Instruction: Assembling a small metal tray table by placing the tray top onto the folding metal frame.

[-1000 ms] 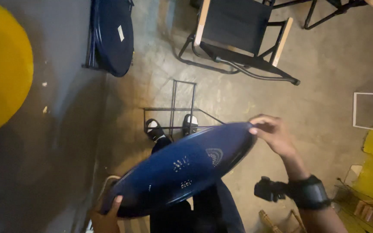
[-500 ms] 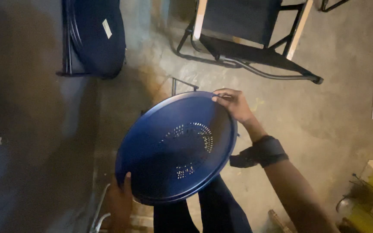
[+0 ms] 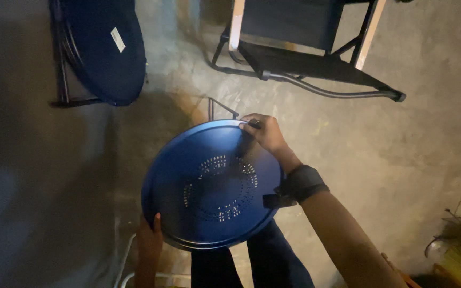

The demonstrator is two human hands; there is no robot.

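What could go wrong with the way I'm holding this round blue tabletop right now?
The round blue tabletop is held only at opposite rim edges: the right hand pinches the far edge and the left hand supports the near one, so it might slip or tip. If dropped, it could land on your legs directly beneath. A thin metal frame stands close behind it, where the rim could snag.

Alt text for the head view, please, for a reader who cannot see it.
Two bare hands hold a round blue perforated metal tabletop over a concrete floor: left hand at its near rim, right hand at its far rim. A folding chair stands beyond.
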